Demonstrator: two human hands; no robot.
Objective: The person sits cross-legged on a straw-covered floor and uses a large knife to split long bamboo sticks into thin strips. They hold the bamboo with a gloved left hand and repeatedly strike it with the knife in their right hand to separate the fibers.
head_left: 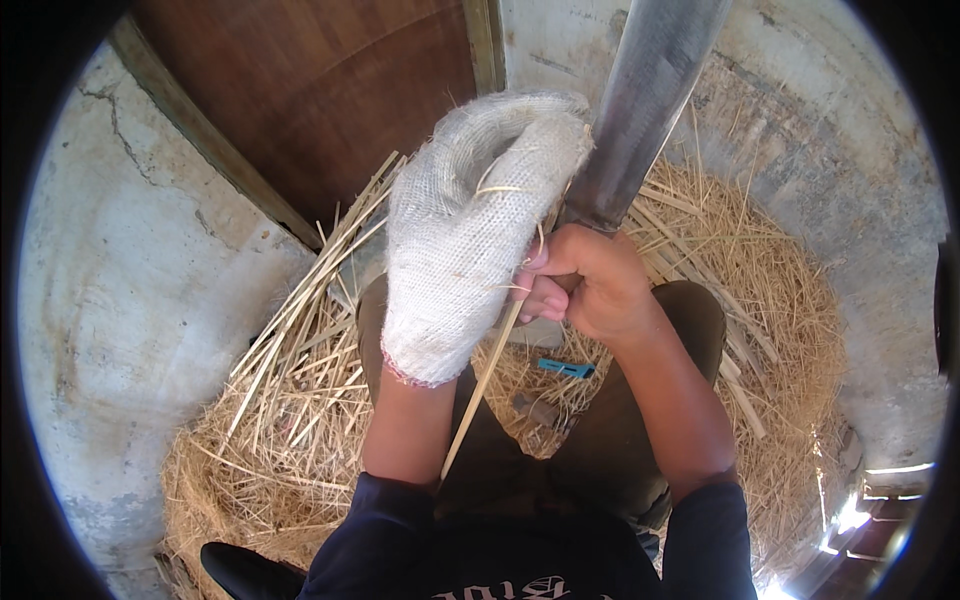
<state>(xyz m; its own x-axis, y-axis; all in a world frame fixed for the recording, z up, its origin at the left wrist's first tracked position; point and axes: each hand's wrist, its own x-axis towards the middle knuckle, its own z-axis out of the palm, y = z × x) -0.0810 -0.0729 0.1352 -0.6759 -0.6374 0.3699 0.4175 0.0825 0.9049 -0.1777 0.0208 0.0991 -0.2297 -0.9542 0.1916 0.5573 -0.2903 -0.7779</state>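
Observation:
My left hand [465, 225] wears a white knitted glove and is closed, its fingers and thumb curled together beside a broad steel blade. A thin bamboo strip [485, 392] runs from near my left elbow up along the glove; its upper part is hidden behind the hands. My right hand [605, 280] is bare and wrapped round the handle end of a large knife [655, 105], whose long blade points up and away to the right. The right fingertips lie close to the strip and the glove's edge. Fine curled shavings cling to the glove.
Split bamboo strips [305, 310] lean in a bundle at the left, with more strips [735, 330] at the right. Shavings [790, 350] cover the floor around my legs. A small blue tool [566, 369] lies between my knees. A brown wooden door [330, 90] and worn walls [150, 290] stand close.

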